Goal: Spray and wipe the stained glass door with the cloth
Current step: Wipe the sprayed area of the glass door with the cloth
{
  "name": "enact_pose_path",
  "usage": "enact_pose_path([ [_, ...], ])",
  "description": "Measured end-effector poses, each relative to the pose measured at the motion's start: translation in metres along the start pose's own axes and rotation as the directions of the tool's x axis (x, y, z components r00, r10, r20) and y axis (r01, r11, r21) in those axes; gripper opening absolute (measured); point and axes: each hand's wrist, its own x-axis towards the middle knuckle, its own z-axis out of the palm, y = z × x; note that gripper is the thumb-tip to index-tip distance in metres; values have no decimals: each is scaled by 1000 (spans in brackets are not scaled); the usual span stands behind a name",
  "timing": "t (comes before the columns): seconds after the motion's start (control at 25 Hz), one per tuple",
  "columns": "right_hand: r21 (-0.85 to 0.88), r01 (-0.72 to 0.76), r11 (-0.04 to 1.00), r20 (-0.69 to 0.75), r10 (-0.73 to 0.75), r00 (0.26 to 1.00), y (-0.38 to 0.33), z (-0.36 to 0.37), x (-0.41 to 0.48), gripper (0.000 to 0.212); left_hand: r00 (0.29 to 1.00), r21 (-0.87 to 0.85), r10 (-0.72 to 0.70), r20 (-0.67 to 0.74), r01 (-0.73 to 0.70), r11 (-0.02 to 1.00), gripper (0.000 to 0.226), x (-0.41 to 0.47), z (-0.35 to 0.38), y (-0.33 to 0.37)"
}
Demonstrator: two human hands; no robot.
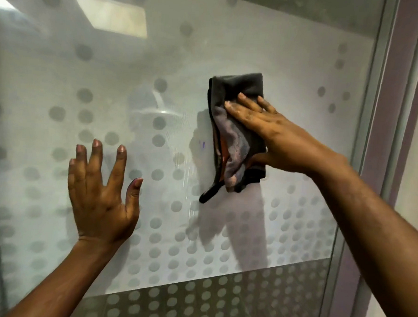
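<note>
The glass door (pixel 174 65) fills the view, frosted and patterned with grey dots, with wet streaks near its middle. My right hand (pixel 268 130) presses a folded dark grey cloth (pixel 233 137) flat against the glass, right of centre, fingers spread over it and thumb under its lower edge. A loose corner of the cloth hangs down to the left. My left hand (pixel 100 191) rests flat on the glass at lower left, fingers spread, holding nothing. No spray bottle is in view.
The door's metal frame (pixel 374 124) runs down the right side, with a purple-tinted wall strip (pixel 406 121) beyond it. A shower head shows faintly through the glass (pixel 162 106). The lower glass band (pixel 194 302) is darker.
</note>
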Motion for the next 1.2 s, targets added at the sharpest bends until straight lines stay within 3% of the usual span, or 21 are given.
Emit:
enact_pose_path([
  [0.2, 66, -29, 997, 152, 19, 988, -28, -5, 18, 104, 1000, -17, -6, -10, 6, 1000, 52, 0, 1, 0],
  [0.32, 130, -64, 989, -49, 71, 996, -52, 11, 19, 91, 1000, -33, -11, -7, 11, 999, 49, 1, 0, -1],
  [0.44, 140, -187, 972, -332, 224, 916, -71, 35, 31, 71, 1000, -38, -8, 1, 8, 999, 48, 1, 0, -1],
  [0.56, 30, -152, 988, -479, 148, 865, -78, 55, 41, 59, 1000, -56, -14, 1, 14, 998, 48, 0, 0, -1],
  [0.72, -104, 22, 994, -433, -65, 899, -87, 70, 41, 67, 1000, -90, -19, -19, 17, 996, 49, -1, 1, -1],
  [0.88, -94, 157, 983, -367, -181, 912, -111, 91, 22, 63, 997, -158, -46, -67, 35, 987, 52, 0, 0, 0],
  [1.0, -59, 191, 980, -324, -200, 925, -133, 113, 2, 58, 996, -176, -46, -78, 31, 984, 52, 1, 1, -1],
  [1.2, -31, 129, 991, -271, -132, 953, -168, 154, -33, 55, 991, -253, -56, -120, 24, 967, 51, 1, 0, -5],
])
